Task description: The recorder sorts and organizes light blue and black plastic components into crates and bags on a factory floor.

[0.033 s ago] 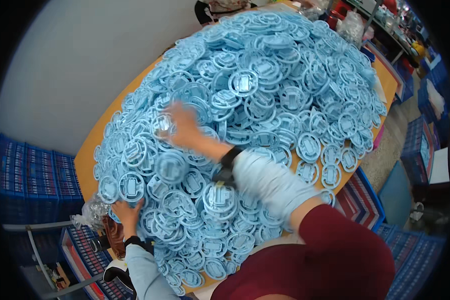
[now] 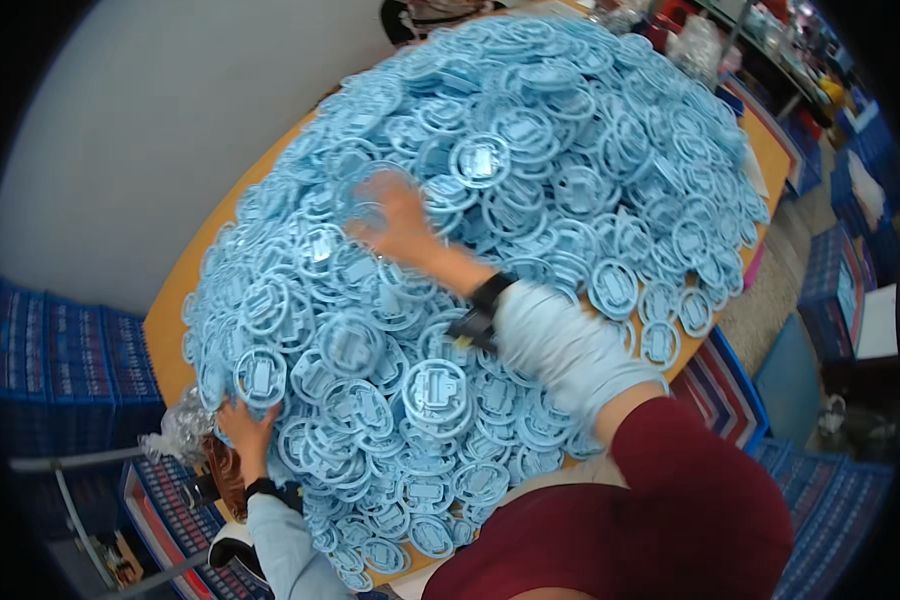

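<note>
A large heap of light blue round plastic parts (image 2: 438, 392), ring-shaped with a rectangular frame inside, covers the wooden table (image 2: 172, 325). My right hand (image 2: 398, 222) is over the upper left part of the heap, blurred by motion. Its fingers are too smeared to tell whether they grip a part. At the heap's lower left edge, my left hand (image 2: 248, 432) rests with its fingers apart, against a round part (image 2: 260, 376). Both wrists wear dark bands, and light blue sleeves cover the forearms.
Stacked blue crates (image 2: 60, 350) stand left of the table by a grey wall (image 2: 210, 110). A clear plastic bag (image 2: 182, 425) lies beside my left hand. More blue trays (image 2: 725, 385) line the right side. Shelving holds mixed goods at the far right.
My right hand has shifted slightly up and to the right over the heap. My left hand stays at nearly the same place by the heap's edge.
</note>
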The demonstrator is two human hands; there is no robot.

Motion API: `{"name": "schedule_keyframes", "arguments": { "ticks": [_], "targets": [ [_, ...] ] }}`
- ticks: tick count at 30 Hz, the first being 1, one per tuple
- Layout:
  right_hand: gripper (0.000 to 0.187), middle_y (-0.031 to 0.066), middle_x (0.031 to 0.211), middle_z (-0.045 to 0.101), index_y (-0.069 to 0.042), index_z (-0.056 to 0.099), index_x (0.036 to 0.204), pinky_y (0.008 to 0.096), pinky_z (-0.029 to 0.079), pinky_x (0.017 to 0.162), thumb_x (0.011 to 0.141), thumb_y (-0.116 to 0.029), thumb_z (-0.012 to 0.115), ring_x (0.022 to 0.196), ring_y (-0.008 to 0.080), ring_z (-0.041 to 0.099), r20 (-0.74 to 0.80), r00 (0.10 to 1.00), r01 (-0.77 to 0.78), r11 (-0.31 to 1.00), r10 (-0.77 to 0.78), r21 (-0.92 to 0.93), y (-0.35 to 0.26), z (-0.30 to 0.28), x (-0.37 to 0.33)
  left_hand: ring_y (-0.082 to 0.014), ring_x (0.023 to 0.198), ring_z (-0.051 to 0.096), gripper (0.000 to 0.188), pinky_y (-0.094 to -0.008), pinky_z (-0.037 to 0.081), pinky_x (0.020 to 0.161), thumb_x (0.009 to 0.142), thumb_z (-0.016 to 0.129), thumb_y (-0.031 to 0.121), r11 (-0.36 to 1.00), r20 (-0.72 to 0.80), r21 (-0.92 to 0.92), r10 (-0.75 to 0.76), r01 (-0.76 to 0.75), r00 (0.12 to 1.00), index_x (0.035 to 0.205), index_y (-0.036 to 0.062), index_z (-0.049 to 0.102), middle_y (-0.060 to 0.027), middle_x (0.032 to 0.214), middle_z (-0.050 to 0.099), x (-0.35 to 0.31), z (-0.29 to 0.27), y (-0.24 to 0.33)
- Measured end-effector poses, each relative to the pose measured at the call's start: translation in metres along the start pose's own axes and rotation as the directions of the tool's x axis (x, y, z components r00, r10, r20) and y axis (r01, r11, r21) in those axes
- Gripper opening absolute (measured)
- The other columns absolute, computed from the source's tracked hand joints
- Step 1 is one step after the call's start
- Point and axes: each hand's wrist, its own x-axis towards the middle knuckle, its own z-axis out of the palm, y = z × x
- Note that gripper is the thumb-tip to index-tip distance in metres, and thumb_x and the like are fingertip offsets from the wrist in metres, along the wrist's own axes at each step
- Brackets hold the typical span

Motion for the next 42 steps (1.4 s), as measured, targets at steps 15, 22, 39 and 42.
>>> {"name": "schedule_keyframes", "arguments": {
  "ticks": [15,22,39,42],
  "targets": [
    [0.079,0.0206,0.131,0.024,-0.012,0.031,0.126,0.0424,0.025,0.095,0.066,-0.058,0.055,0.119,0.0347,0.026,-0.498,0.419,-0.845,0.126,0.760,-0.519,0.077,-0.335,-0.329,-0.0375,0.119,0.024,0.051,-0.0564,0.014,0.093,0.060,0.067,0.032,0.339,-0.115,-0.665,0.834,-0.666,0.540,0.106,0.0162,0.053,-0.0156,0.129,0.030,-0.176,-0.032,0.322],
    [0.097,0.0295,0.121,0.033,0.012,0.018,0.123,0.0402,0.029,0.093,0.064,-0.054,0.059,0.112,0.0382,0.034,-0.481,0.280,-0.955,0.193,0.831,-0.223,0.048,-0.210,-0.257,-0.0352,0.124,0.013,0.068,-0.0620,0.012,0.091,0.053,0.069,0.034,0.223,0.093,-0.442,0.975,-0.869,0.202,0.116,0.0201,0.046,-0.0106,0.133,0.023,-0.187,-0.027,0.393],
    [0.079,0.0251,0.127,0.017,-0.013,0.030,0.127,0.0441,0.021,0.095,0.066,-0.055,0.057,0.119,0.0373,0.019,-0.456,-0.164,-0.979,-0.086,0.875,0.186,-0.022,-0.315,-0.359,-0.0300,0.124,0.020,0.092,-0.0559,0.013,0.096,0.041,0.077,0.024,0.622,-0.031,0.052,0.783,-0.781,0.622,0.123,0.0266,0.037,-0.0053,0.134,0.024,-0.043,-0.073,0.244],
    [0.085,0.0278,0.131,0.006,-0.016,0.025,0.129,0.0442,0.018,0.097,0.064,-0.058,0.057,0.122,0.0398,0.010,-0.380,-0.220,-0.975,-0.204,0.898,0.084,-0.040,-0.297,-0.347,-0.0321,0.123,0.019,0.082,-0.0555,0.013,0.096,0.054,0.071,0.035,0.870,-0.089,0.111,0.490,-0.481,0.867,0.126,0.0241,0.031,-0.0089,0.134,0.023,-0.009,-0.072,0.190]
  ]
}}
